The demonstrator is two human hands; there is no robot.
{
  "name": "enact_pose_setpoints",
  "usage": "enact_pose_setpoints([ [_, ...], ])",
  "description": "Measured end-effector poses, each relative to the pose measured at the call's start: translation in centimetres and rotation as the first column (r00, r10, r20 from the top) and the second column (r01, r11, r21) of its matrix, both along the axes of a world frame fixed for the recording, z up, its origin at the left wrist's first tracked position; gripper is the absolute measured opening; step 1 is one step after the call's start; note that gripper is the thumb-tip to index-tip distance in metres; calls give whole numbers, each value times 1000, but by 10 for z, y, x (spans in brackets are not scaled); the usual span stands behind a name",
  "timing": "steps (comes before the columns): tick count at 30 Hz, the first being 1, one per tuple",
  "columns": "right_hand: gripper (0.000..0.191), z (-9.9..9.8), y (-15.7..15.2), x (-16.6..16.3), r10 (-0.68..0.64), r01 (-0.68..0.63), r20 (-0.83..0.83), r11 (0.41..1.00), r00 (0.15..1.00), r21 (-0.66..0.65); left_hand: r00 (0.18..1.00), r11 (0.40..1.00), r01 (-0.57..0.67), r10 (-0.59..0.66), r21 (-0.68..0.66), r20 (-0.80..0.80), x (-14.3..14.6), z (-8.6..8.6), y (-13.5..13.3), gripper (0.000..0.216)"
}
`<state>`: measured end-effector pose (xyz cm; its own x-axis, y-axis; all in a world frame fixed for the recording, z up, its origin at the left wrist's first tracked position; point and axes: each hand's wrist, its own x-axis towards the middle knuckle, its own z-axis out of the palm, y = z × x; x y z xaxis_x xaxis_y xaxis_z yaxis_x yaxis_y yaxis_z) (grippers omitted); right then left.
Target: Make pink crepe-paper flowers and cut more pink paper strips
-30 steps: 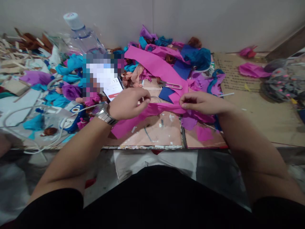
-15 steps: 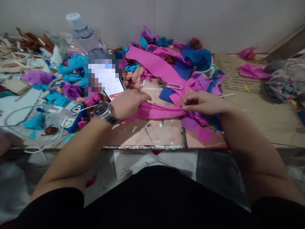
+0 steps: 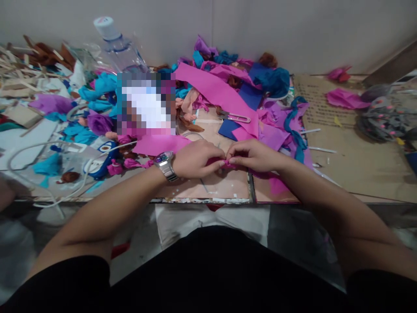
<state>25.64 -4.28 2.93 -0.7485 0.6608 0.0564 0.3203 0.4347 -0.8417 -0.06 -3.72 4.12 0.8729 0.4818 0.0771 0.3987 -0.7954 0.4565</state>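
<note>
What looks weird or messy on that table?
The white cable looks out of place: it loops among crumpled paper scraps, and part sticks out past the front edge of the table. A blocky blur hides one patch, so I can't check there.

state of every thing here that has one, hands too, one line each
Bare left hand: pinching bright pink thin paper
Bare right hand: pinching it too
Bright pink thin paper: gathered at the fingertips
Clear plastic bottle: white cap on
Slim metal snips: lying down, blades unclear
Dark teal paper: crumpled
Silver metal watch: worn on left wrist
</note>
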Motion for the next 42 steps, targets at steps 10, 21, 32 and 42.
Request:
enact_pose_setpoints([
  [10,24,-3,-6,-3,-127,96,34,873,991,479,982,978,-191,190,-88,-11,3,1,-6,35],
  [21,19,-3,-17,-13,-198,172,15,883,980,437,967,934,-199,236,-298,92,1,2,-4,37],
  [32,10,-9,-18,-16,-206,199,-42,846,978,494,972,818,-122,213,-563,100,0,-2,1,19],
  [42,13,-14,-16,-16,-136,156,-78,803,988,575,967,793,-98,218,-602,130,-1,-4,6,26],
])
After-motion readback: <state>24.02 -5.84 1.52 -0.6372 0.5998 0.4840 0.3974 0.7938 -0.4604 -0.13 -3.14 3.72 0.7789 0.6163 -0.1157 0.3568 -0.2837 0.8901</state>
